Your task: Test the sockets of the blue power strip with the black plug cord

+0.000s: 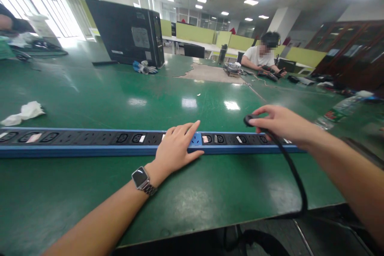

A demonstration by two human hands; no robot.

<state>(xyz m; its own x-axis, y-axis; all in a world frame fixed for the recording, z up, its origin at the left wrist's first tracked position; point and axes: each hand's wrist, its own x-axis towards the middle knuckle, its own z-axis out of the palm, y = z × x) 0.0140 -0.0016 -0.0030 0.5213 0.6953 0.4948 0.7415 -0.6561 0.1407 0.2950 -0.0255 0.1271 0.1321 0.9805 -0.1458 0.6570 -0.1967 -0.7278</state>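
Note:
A long blue power strip (99,151) with a row of black sockets and one blue socket lies across the table. My left hand (177,144) rests over its middle, fingers spread, just left of the blue socket (196,139). A watch is on that wrist. My right hand (273,122) is closed on a black power plug (248,120), held above the strip's right part. From it a black cable (295,172) hangs down past the table's front edge. The plug's front face is turned away from me, so its pins are hidden.
A black computer case (126,32) stands at the back left, with work gloves (145,67) beside it. Crumpled tissue (24,113) lies at left, a plastic bottle (339,110) at right. Across the table (168,100) a person (261,58) handles a dark device. Another person's arm shows far left.

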